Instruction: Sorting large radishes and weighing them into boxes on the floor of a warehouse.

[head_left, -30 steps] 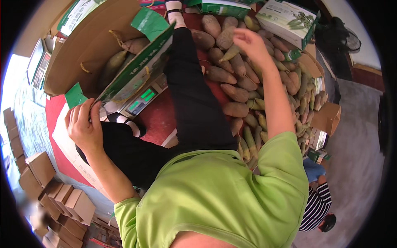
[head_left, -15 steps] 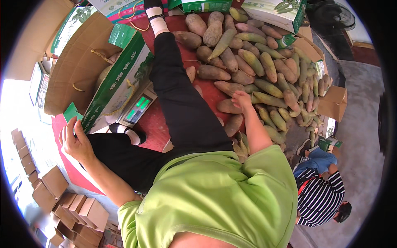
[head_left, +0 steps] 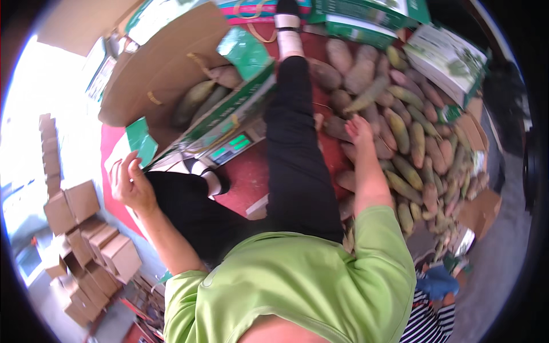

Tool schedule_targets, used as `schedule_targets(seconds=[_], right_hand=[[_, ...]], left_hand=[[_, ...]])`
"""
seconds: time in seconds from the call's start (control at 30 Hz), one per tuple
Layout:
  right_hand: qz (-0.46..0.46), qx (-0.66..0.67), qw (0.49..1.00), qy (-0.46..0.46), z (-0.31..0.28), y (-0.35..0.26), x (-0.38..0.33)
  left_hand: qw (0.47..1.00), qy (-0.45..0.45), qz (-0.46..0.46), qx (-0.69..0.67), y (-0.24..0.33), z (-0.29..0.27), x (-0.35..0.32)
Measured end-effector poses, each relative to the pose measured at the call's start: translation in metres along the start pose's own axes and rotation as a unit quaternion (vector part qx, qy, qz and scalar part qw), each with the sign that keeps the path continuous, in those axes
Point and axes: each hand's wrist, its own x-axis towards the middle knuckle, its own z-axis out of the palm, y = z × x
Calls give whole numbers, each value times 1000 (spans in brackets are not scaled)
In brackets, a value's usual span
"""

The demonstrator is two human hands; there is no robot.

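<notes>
Sweet potatoes (head_left: pixel 400 137) under right hand (head_left: pixel 359 128), carton (head_left: pixel 189 97) beside left hand (head_left: pixel 130 184)

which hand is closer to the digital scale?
Left. The left hand is raised beside the carton flap, a little left of the scale. The right hand is farther right, across the leg, on the tuber pile.

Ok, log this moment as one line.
left hand: open, at green box flap | right hand: open, on tuber pile | scale: beside open carton

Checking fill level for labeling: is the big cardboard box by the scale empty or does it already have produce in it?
Partly filled. The cardboard box is open, flaps spread, with a few long tubers lying at its lower edge; most of its inside is bare.
</notes>
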Motion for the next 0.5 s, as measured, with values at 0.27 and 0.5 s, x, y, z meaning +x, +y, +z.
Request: schedule_targets(seconds=[0.27,0.5], right_hand=[[46,-31,998,26,17,-8,51],[20,-137,983,119,31,-20,63]], left_hand=[[1000,12,18,-17,2,-6,7],[997,-54,25,-53,3,-3,14]])
